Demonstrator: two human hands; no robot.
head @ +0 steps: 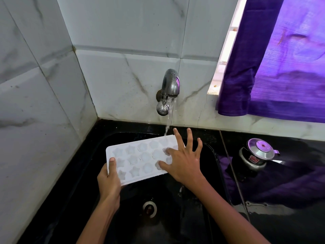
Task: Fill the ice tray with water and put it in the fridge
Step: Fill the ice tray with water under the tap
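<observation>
A white ice tray (139,157) with star and round moulds is held flat over the black sink (175,217). My left hand (110,180) grips its near left corner, thumb on top. My right hand (182,161) lies over the tray's right end with fingers spread, thumb and forefinger touching the moulds. A chrome wall tap (169,88) runs, and its thin stream (168,124) lands on the tray's far right edge.
The sink drain (149,208) sits below the tray. On the black counter to the right stands a steel pressure cooker (256,155). A purple curtain (281,59) hangs at the upper right. Tiled walls close the left and back.
</observation>
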